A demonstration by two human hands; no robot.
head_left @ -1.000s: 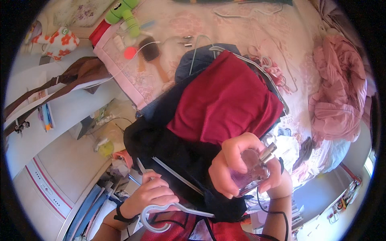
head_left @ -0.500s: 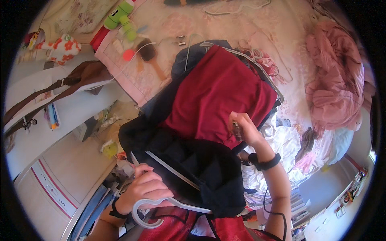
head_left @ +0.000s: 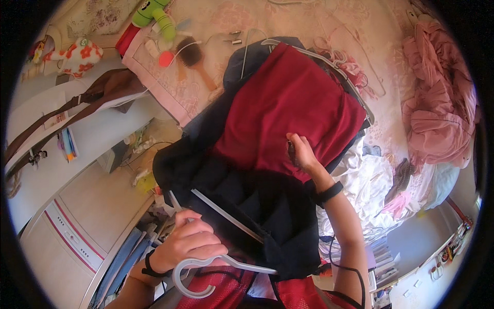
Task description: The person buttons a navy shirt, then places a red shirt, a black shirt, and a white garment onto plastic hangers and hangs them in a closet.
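Note:
My left hand (head_left: 193,241) is closed round a light grey clothes hanger (head_left: 191,291), its hook pointing toward me. A black, pleated-looking garment (head_left: 242,206) hangs over the hanger and stretches away from me onto the pile. Above the dark red garment (head_left: 288,103), my right hand (head_left: 303,153) is closed on a small dark object, partly hidden by the fingers. I cannot make out its kind. The red garment lies on top of dark blue clothing (head_left: 234,67), with several hangers (head_left: 309,54) poking out at its far end.
A patterned pink bedspread (head_left: 221,26) lies under the pile. A hairbrush (head_left: 193,56) and a green plush toy (head_left: 154,18) are at the far left. Pink bedding (head_left: 437,103) and white cloth (head_left: 355,190) lie to the right. A brown strap bag (head_left: 103,90) rests on the left shelf.
My right hand has moved slightly left and away from me over the red garment, still closed on the small dark object. My left hand keeps hold of the hanger. The view has shifted a little.

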